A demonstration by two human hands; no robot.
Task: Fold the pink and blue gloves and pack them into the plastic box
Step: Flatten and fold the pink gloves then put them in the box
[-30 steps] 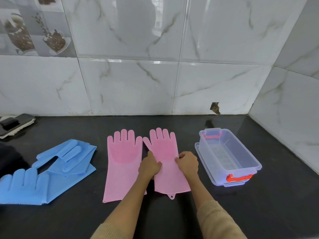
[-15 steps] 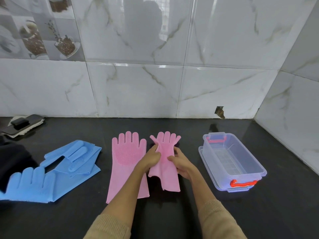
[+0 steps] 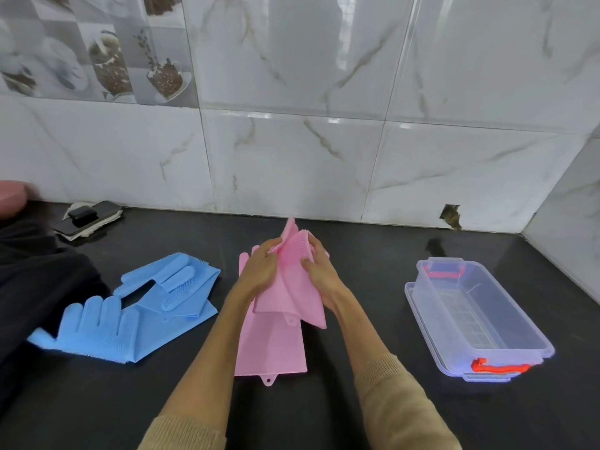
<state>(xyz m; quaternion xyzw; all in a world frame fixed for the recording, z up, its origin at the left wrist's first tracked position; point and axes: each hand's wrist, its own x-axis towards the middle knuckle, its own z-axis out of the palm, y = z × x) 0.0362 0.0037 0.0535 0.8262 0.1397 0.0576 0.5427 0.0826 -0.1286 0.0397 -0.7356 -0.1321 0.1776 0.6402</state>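
Both hands hold one pink glove [image 3: 292, 287] lifted off the black counter, bent lengthwise so its bristled palm shows. My left hand [image 3: 259, 271] grips its left edge and my right hand [image 3: 319, 271] grips its right edge. The second pink glove [image 3: 272, 349] lies flat underneath, cuff toward me, its fingers mostly hidden. Two blue gloves lie to the left: one [image 3: 97, 326] flat near me, the other [image 3: 175, 284] behind it, partly doubled over. The clear plastic box [image 3: 519, 326] with red handles stands open at the right.
A phone on a white cloth [image 3: 87, 219] lies at the back left by the marble-tile wall. A dark cloth or garment [image 3: 35, 280] covers the counter's left edge. The box sits in its lid near the right corner wall.
The right-hand pink glove has been lifted from the counter and brought over the other pink glove, its sides drawn together between both hands. The camera view has moved closer.
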